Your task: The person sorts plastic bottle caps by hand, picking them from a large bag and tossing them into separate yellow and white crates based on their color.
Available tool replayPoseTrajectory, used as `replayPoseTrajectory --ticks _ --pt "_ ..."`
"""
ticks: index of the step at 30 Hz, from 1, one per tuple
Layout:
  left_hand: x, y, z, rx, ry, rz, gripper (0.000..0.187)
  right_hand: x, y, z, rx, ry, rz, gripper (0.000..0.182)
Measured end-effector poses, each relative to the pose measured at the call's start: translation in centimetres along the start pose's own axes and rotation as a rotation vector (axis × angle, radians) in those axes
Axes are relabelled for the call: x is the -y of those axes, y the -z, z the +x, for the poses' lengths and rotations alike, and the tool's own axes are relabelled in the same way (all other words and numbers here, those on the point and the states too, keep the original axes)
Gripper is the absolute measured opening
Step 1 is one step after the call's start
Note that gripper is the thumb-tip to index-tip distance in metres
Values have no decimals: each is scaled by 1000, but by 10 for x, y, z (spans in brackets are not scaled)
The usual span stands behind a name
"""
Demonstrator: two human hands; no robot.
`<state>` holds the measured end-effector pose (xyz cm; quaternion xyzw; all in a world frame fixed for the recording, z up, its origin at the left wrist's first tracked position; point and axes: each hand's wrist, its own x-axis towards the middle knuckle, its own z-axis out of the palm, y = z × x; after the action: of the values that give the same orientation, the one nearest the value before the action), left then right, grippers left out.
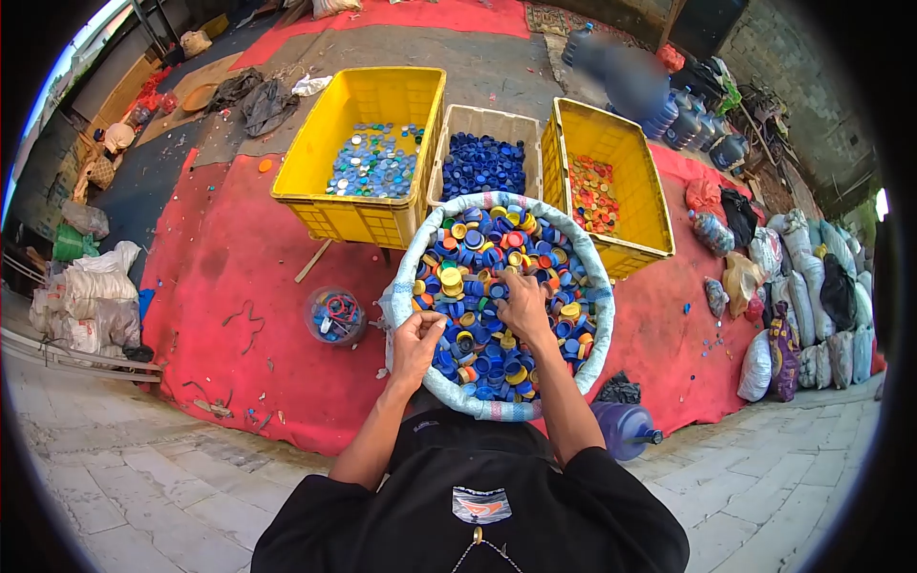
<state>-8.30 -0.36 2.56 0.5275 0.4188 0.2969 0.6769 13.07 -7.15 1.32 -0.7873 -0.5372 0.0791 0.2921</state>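
Observation:
A round container with a pale cloth-wrapped rim [602,315] stands in front of me, full of mixed bottle caps [487,349], mostly blue, with yellow, orange and white ones. My left hand [418,342] is raised over its left edge, fingers pinched together; whatever they hold is too small to name. My right hand [522,304] reaches down among the caps near the middle, its fingertips partly hidden there. Beyond the rim are a yellow crate [358,218] with pale blue, white and green caps, a whitish crate [492,122] with dark blue caps, and a yellow crate [626,215] with orange and red caps.
A clear tub [336,317] of small items sits on the red ground sheet [239,286] at left. A large blue bottle [623,430] lies near the container's lower right. Filled sacks [807,296] line the right side, and white sacks [91,301] are piled at left.

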Motion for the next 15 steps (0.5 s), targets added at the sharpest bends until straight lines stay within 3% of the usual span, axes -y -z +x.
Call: replayPoseTrajectory --ticks 5,9,12,15 --pt "-1 -10 23 26 -157 337 24 -6 8 -17 -132 -44 277 54" --pt "5 -20 60 76 -393 652 36 4 28 -36 -75 -540 1243 48" --pt "4 -28 77 125 -602 903 43 -1 29 -57 -94 -569 1897 48" --pt "-2 -34 91 260 -628 1009 51 2 33 -72 -153 -679 1985 50"
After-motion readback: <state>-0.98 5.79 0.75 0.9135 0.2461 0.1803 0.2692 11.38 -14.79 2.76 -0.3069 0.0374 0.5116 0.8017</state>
